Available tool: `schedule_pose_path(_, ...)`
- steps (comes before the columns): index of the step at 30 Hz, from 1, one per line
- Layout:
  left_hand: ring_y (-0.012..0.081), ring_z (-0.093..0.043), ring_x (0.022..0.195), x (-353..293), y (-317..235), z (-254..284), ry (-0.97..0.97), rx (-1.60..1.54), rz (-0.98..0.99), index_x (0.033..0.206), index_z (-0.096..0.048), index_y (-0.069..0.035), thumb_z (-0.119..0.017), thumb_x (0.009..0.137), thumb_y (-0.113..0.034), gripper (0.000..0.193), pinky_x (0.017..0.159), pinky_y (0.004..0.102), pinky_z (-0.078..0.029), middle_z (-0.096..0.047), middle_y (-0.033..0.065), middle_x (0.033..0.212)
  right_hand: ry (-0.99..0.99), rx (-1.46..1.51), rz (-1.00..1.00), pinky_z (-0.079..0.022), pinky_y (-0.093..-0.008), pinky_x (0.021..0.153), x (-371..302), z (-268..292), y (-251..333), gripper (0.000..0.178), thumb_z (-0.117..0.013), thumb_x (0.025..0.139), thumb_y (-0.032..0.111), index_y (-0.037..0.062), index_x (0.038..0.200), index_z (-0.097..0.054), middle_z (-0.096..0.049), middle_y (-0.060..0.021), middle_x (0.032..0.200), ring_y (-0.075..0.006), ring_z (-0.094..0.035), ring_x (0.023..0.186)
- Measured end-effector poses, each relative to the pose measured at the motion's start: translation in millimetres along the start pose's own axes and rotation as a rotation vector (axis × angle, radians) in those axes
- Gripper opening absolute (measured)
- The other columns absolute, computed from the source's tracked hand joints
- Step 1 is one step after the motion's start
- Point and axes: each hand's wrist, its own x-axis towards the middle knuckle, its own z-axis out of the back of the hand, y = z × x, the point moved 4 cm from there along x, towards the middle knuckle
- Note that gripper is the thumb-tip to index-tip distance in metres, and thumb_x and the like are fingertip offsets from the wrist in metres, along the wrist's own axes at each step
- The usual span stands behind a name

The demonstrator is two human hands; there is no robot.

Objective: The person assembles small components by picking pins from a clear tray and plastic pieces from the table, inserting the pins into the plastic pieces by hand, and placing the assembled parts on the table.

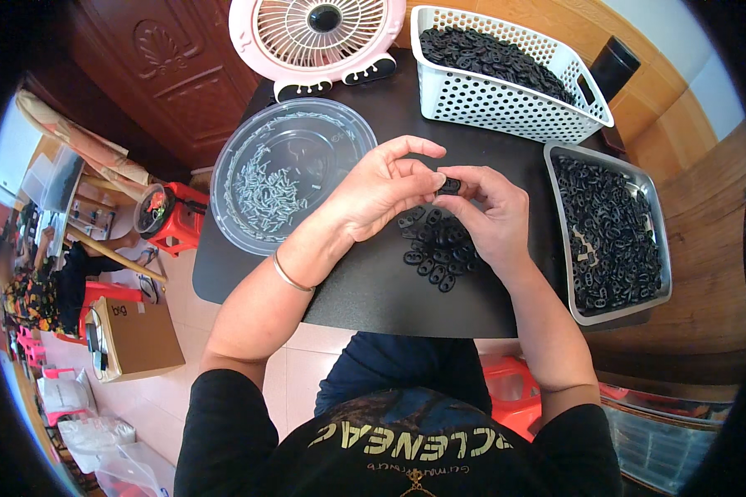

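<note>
Above the black table [373,290], my right hand [499,211] pinches a small black plastic part [449,186] between thumb and fingers. My left hand [381,186] meets it from the other side, thumb and index finger closed at the part's edge. Whatever is between those left fingertips is too small to make out. Just below both hands lies a loose pile of small black oval parts with holes [439,248]. To the left of my left hand, a round clear plastic lid [327,141] holds many small silvery screws [265,195].
On the right stands a metal tray [565,240] full of black parts, with a light-coloured piece among them. A white perforated basket [493,112] of black parts and a pink fan [323,37] are at the back. Another person [37,282] sits far left, near a cardboard box [141,340].
</note>
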Motion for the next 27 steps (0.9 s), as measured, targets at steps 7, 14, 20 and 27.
schedule_pose_path(7, 0.0098, -0.057, 0.072, -0.3, 0.4, 0.7, 0.010, -0.012, 0.019, 0.109, -0.046, -0.003, -0.062, 0.077, -0.002, 0.035, 0.067, 0.0209, -0.048, -0.061, 0.0046, 0.078, 0.003, -0.069, 0.016, -0.048, -0.0221, 0.057, 0.7, 1.1, 7.4, 0.027, -0.072, 0.065, 0.005, 0.0062, 0.091, -0.065, -0.060, -0.0049, 0.071, -0.0093, -0.057, 0.061)
schedule_pose_path(14, 0.0075, -0.055, 0.069, -1.7, -0.6, -0.4, -0.022, 0.038, 0.001, 0.109, -0.046, -0.004, -0.059, 0.080, -0.002, 0.032, 0.062, 0.0180, -0.047, -0.059, 0.0036, 0.080, -0.008, -0.073, -0.017, -0.048, -0.0228, 0.059, 1.4, 2.1, 5.3, 0.026, -0.071, 0.066, 0.005, 0.0067, 0.091, -0.065, -0.059, -0.0042, 0.070, -0.0092, -0.056, 0.061)
schedule_pose_path(20, 0.0072, -0.055, 0.071, -3.5, -14.4, 17.3, 0.015, 0.294, -0.017, 0.107, -0.049, -0.002, -0.059, 0.080, -0.005, 0.029, 0.064, 0.0185, -0.046, -0.059, 0.0027, 0.081, 0.077, -0.049, -0.006, -0.047, -0.0222, 0.060, 4.5, -4.2, 1.9, 0.025, -0.071, 0.065, 0.004, 0.0082, 0.089, -0.066, -0.057, -0.0026, 0.068, -0.0090, -0.055, 0.061)
schedule_pose_path(27, 0.0086, -0.056, 0.077, -45.8, -87.2, 71.6, -0.146, 1.342, -0.186, 0.092, -0.058, 0.000, -0.060, 0.078, -0.007, 0.015, 0.070, 0.0229, -0.045, -0.060, 0.0030, 0.082, -0.017, 0.023, -0.129, -0.040, -0.0185, 0.054, 3.9, 4.5, -11.9, 0.024, -0.069, 0.067, 0.001, 0.0053, 0.091, -0.064, -0.053, 0.0021, 0.068, -0.0037, -0.047, 0.058)
